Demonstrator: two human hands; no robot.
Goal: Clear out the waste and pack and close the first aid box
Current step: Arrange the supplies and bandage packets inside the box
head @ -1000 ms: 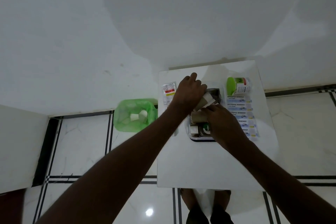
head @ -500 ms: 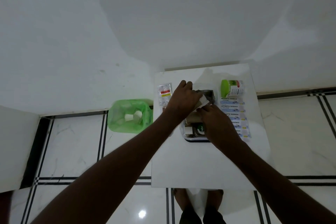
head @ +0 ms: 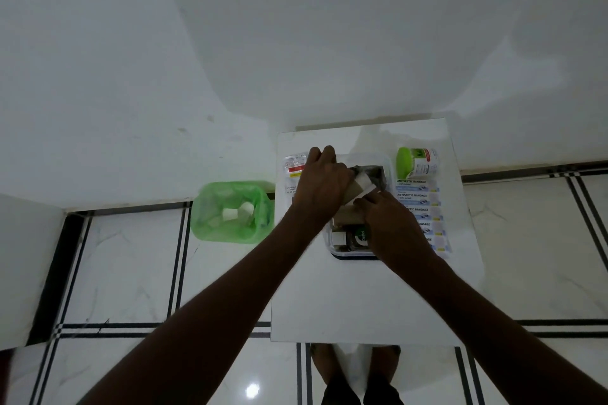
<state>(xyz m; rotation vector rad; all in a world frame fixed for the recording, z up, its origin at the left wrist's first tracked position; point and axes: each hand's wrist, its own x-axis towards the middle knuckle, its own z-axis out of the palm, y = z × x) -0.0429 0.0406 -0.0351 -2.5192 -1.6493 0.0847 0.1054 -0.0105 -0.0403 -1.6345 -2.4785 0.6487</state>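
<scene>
A clear first aid box (head: 348, 252) with a dark rim stands on the white table (head: 362, 299). Inside it lie a brown bottle with a green label (head: 359, 235), a small white box (head: 338, 238), a tan roll (head: 345, 216) and a dark crumpled packet (head: 370, 172). My left hand (head: 324, 186) grips a tan and white bandage roll (head: 358, 187) over the box. My right hand (head: 390, 223) pinches that roll's near end. Much of the box's inside is hidden by both hands.
A green-lined waste bin (head: 232, 212) with white scraps stands on the floor left of the table. A sachet with a red label (head: 293, 171) lies at the table's far left. A green-capped jar (head: 416, 162) and antiseptic bandage strips (head: 419, 204) lie right of the box.
Both hands stay on the bandage roll over the box and have shifted only slightly. The view has drifted a little.
</scene>
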